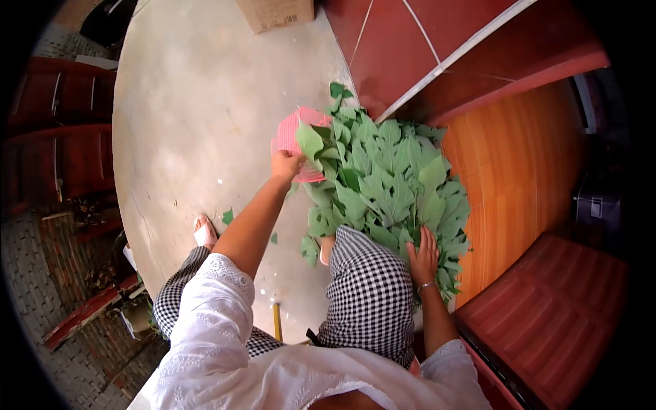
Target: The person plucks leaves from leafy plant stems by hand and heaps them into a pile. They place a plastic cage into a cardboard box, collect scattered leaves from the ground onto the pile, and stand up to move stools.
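Left arm: the bare left forearm (258, 220) reaches forward and slightly inward, the elbow nearly straight. The left hand (287, 166) lies at the far end of this reach, its fingers (300, 158) curled, with the tips partly hidden. Right arm: the bare right forearm (439, 320) is held nearer the trunk, directed forward beside the right knee (365, 263). The right hand (424, 258) is turned palm down, its fingers extended and slightly spread. The two hands are well apart, the left farther forward.

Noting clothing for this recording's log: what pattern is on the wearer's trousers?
The trousers are black-and-white checked, clearest on the right leg in the head view.
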### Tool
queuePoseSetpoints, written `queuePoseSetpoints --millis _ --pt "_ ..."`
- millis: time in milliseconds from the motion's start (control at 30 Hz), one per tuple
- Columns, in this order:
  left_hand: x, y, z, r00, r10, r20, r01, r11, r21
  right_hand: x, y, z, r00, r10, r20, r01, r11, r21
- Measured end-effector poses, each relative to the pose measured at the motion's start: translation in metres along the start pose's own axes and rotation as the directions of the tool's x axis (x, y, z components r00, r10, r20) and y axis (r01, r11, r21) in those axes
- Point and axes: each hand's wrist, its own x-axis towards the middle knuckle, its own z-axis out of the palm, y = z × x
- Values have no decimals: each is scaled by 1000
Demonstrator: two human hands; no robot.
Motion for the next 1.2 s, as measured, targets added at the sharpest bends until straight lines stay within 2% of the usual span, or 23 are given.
queuePoseSetpoints --millis 33,167,267,300,367,467,600,633,700,733,767,800,833,900,1000,1067,1100,1133,1200 --pt "6 6 -8 995 52 -83 -48 998 49 0 -1 -1 1000 7 -1 -7 1000 -14" --pt "30 36 -37 970 202 -135 -203 979 11 -1 -1 1 1000 20 -12 -20 1000 -15" --pt "65 51 -41 934 247 -258 -224 968 117 -1 -5 -2 1000 18 -20 -18 1000 -12" --pt "71 59 -38 934 247 -258 -224 968 117 -1 -4 -3 1000 19 -20 -19 1000 -11" --pt "77 87 -30 945 184 -270 -118 963 243 0 -6 -2 1000 17 -13 -18 999 -39" --pt "95 118 -3 933 165 -321 -80 962 260 1 -1 2 1000 -10 -29 8 998 -56" --pt "123 147 38 859 258 -443 -126 944 306 3 4 7 1000 -10 -23 8 998 -68" --pt "128 154 48 866 248 -433 -119 945 304 3 3 6 999 -15 -30 14 999 -47" --pt "140 164 66 869 287 -403 -226 955 193 5 4 8 1000 -15 -22 14 998 -55" --pt "160 158 81 876 275 -396 -214 958 190 5 5 8 999 -26 -22 25 998 -51" --pt "177 151 95 915 337 -224 -326 942 83 5 4 9 999 -23 -26 21 999 -42" --pt "182 149 103 909 412 -55 -415 909 -46 4 2 8 1000 -18 -21 17 999 -47" --pt "184 144 110 911 408 -55 -411 911 -47 5 1 8 1000 -5 -13 4 999 -48" --pt "180 134 119 928 334 165 -340 940 13 6 1 8 1000 7 -7 -7 999 -50" --pt "146 119 110 901 381 209 -374 924 -73 6 3 9 1000 -10 -20 9 998 -55" --pt "140 89 106 922 342 179 -352 936 26 5 1 10 998 -37 -55 34 998 -49" --pt "134 74 101 920 327 215 -350 933 80 4 0 11 997 -41 -62 39 998 -39" --pt "126 56 97 913 353 202 -378 921 96 4 1 12 998 -34 -53 31 998 -48" --pt "92 34 84 939 302 163 -318 944 83 4 1 9 998 -35 -60 31 998 -52"
